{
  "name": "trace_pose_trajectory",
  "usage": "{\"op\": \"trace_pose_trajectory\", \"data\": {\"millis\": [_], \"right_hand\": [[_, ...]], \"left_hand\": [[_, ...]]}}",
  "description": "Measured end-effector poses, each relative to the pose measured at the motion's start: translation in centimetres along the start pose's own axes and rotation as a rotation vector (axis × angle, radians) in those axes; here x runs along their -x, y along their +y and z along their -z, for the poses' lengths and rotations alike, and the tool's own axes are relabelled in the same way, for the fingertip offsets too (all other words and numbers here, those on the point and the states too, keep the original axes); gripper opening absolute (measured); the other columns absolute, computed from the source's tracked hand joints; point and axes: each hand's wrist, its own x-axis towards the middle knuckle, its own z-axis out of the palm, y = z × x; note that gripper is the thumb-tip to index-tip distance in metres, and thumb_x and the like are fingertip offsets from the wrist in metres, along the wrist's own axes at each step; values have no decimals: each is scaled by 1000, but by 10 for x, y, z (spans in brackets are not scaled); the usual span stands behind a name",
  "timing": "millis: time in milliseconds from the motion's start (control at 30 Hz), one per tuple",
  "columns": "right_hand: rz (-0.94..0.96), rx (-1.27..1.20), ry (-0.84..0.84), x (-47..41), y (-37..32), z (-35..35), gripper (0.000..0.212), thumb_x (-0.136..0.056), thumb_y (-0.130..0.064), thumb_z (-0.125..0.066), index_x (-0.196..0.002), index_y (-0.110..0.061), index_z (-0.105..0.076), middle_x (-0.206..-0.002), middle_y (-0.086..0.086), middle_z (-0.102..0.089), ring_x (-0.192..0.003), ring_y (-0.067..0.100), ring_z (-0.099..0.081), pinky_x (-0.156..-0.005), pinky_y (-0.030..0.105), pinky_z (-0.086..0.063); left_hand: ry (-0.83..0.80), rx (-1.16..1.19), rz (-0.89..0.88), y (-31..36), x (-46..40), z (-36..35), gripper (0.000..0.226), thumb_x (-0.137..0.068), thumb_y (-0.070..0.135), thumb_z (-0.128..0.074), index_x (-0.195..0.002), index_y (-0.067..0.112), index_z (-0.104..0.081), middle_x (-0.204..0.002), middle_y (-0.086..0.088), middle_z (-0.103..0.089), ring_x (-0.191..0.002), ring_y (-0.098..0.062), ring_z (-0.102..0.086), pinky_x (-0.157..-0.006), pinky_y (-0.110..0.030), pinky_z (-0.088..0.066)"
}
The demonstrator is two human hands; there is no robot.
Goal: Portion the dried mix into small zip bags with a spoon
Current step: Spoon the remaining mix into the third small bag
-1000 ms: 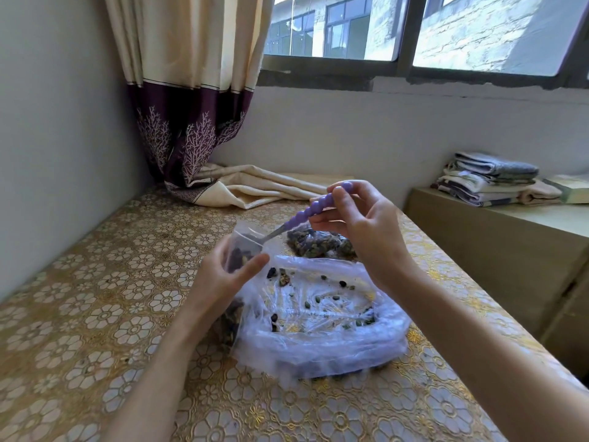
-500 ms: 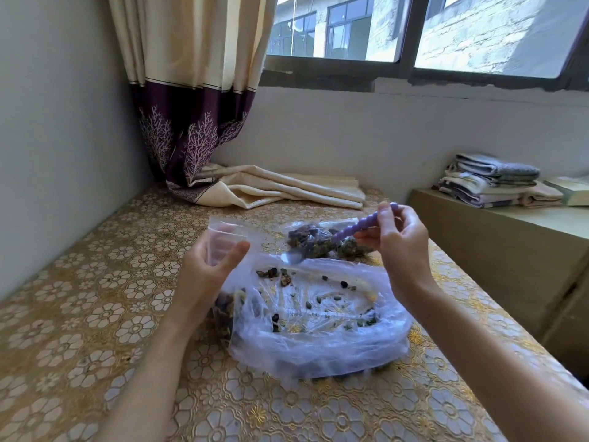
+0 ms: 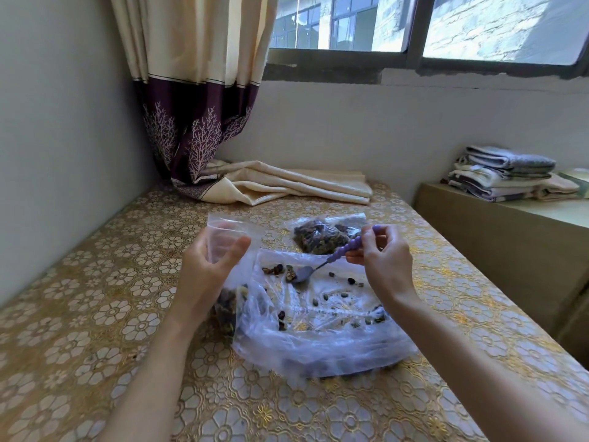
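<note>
A large clear plastic bag (image 3: 322,339) lies open on the table, with scattered bits of dried mix (image 3: 342,296) on it. My right hand (image 3: 384,260) pinches the purple beaded handle of a small metal spoon (image 3: 331,261); its bowl touches a clump of mix at the bag's far left. My left hand (image 3: 207,272) grips a small clear zip bag (image 3: 228,237) upright, its mouth up and dark mix in its bottom. A filled small zip bag (image 3: 322,236) lies behind the spoon.
The table wears a gold floral cloth (image 3: 95,298). A folded cream curtain end (image 3: 287,185) lies at the back by the wall. To the right stands a low cabinet (image 3: 510,237) with folded towels (image 3: 506,177).
My right hand drew the spoon out of the small zip bag, swung it right and lowered its bowl onto the mix in the large bag. My left hand kept holding the small bag.
</note>
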Motion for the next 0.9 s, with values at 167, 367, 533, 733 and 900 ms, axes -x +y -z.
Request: {"op": "trace_pose_trajectory", "data": {"millis": [167, 367, 533, 733, 900], "right_hand": [[-29, -45, 5, -1, 2, -14, 13, -98, -16, -45, -87, -15, -49, -76, 10, -64, -60, 11, -65, -58, 20, -55], [-36, -55, 7, -5, 2, -17, 14, -98, -16, -44, -86, -19, -49, -73, 6, -63, -54, 6, -65, -55, 18, -54], [-85, -59, 29, -6, 5, -18, 12, -99, -16, -44, -88, -14, -48, -73, 7, -62, -52, 7, -64, -54, 18, -53], [-129, -62, -27, -5, 5, -27, 14, -99, -14, -44, -86, -13, -50, -74, 8, -63, -61, 15, -65, -59, 22, -55], [-151, -54, -52, 4, 7, -42, 12, -98, -16, -46, -90, -8, -52, -79, 10, -65, -69, 22, -67, -66, 29, -57]], "left_hand": [[-4, 5, -3, 0, 0, 1, 59, -56, 76, -61, -96, 34, -57, -87, 14, -69, -73, 2, -63, -68, -19, -45], [-18, -2, -11, -1, -1, 1, 58, -57, 75, -61, -98, 33, -57, -85, 14, -69, -74, 1, -63, -69, -18, -46], [-23, 3, -17, -2, -1, 1, 49, -64, 65, -64, -98, 31, -57, -83, 13, -69, -74, 1, -63, -65, -13, -47], [-24, -21, -21, -2, 0, 0, 31, -75, 47, -64, -100, 32, -56, -90, 6, -68, -77, 0, -64, -69, -17, -47], [-36, -21, -12, -1, 0, 0, 52, -63, 64, -60, -102, 30, -56, -92, 6, -67, -75, 2, -62, -69, -16, -46]]}}
